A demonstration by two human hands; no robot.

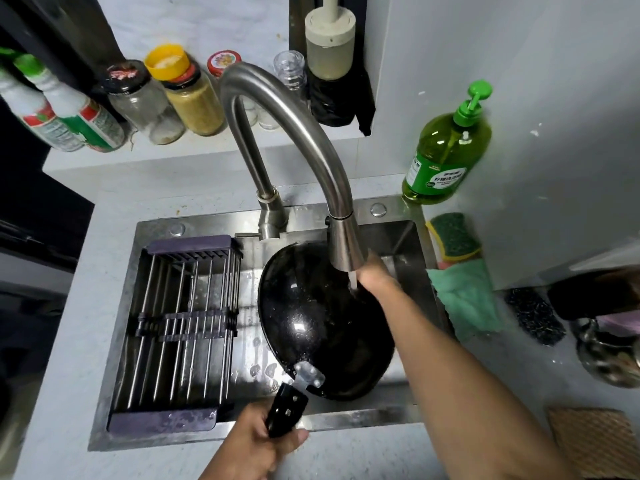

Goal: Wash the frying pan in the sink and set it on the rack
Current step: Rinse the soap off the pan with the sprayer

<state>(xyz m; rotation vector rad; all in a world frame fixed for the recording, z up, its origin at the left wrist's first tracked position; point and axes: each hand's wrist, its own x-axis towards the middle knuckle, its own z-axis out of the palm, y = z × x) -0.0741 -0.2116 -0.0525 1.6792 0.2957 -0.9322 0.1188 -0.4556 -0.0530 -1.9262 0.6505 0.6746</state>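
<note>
A black frying pan (311,317) is tilted in the steel sink (398,237), its inside facing me. My left hand (256,441) grips its black handle (285,408) at the sink's near edge. My right hand (375,275) reaches to the pan's far right rim, just under the tap's spray head. Its fingers are hidden behind the rim and the spout. Water runs from the tap (291,133) onto the pan beside that hand. The rack (183,327), with metal bars and purple ends, sits across the sink's left half and holds nothing.
A green dish soap bottle (446,150) stands at the back right. A yellow-green sponge (453,237) and a green cloth (471,299) lie on the sink's right edge. Jars and bottles (166,98) line the ledge behind. A dark scrubber (533,317) and a metal pot (609,348) sit at right.
</note>
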